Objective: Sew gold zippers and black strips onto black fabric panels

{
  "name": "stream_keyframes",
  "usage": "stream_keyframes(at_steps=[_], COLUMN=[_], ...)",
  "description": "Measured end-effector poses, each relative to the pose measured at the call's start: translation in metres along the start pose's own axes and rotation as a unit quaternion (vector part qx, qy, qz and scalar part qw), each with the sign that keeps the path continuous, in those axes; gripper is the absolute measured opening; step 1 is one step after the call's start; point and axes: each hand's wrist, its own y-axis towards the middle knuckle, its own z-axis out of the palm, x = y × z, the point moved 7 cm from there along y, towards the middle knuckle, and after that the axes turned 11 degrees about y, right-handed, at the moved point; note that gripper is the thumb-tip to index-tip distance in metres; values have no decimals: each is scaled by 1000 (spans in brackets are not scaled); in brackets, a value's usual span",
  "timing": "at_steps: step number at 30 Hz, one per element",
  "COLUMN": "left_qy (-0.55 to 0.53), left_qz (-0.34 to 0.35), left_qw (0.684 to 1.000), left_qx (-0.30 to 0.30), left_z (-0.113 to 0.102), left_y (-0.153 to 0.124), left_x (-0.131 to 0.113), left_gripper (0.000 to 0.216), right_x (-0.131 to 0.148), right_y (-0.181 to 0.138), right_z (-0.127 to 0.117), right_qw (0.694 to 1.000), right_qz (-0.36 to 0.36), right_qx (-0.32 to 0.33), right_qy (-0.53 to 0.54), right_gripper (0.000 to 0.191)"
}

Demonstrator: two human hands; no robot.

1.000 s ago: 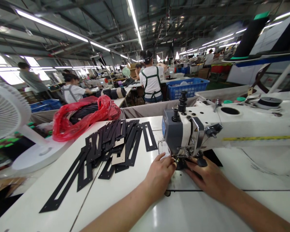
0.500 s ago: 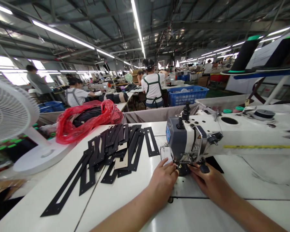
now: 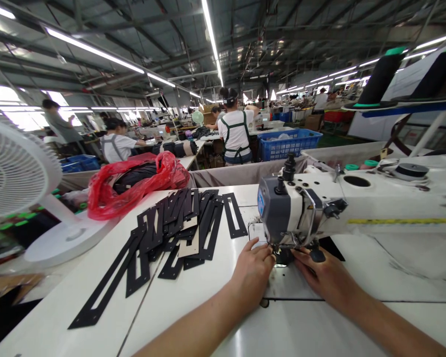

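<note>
On the glossy white rectangular desk (image 3: 104, 342), at left: one overlapping heap of flat black slotted strips (image 3: 175, 227), some beige surfaces shown. Just beside its right edge: a single flat black slotted strip (image 3: 238, 233), laid apart.

Next: left hand (image 3: 254, 267), palm down, fingers part-curled, fingertips brought to the needle area; whether anything is pinched cannot be told.

Centre: white-and-grey metal sewing machine head (image 3: 278, 206). Below it, between the hands, a small dark mass (image 3: 283, 257); workpiece and presser foot cannot be separated by eye. A guiding or stitching step is judged to be in hand; a level, steady feed past the needle appears to be called for, with fingertips kept clear.

Right: right hand (image 3: 325, 270), fingers together and slightly bent, tips partly hidden beside the foot; grasp not determinable. Behind it, a flat black sheet-like piece (image 3: 334, 248) is partly exposed.
</note>
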Motion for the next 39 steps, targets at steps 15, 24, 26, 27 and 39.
stream_keyframes(at_steps=[15, 24, 26, 27, 39], left_qy=[-21, -50, -62, -63, 9], left_qz=[-30, -41, -26, -21, -26], left_qw=[999, 998, 997, 997, 1000], left_qx=[-25, -26, -26, -24, 14], left_z=[-2, -23, -27, -28, -11], left_y=[-1, -7, -9, -10, -15], left_x=[3, -1, -6, -8, -11], left_gripper=[15, 13, 15, 16, 27], right_x=[-6, 22, 58, 76, 104], right_y=[1, -30, -44, -50, -73], right_z=[1, -21, -29, -32, -35], right_qw=[1000, 970, 970, 973, 977], right_qz=[26, 70, 26, -8, -76], right_qx=[-4, 39, 38, 40, 60], right_qy=[11, -230, -239, -227, -192], right_gripper=[23, 50, 54, 54, 35])
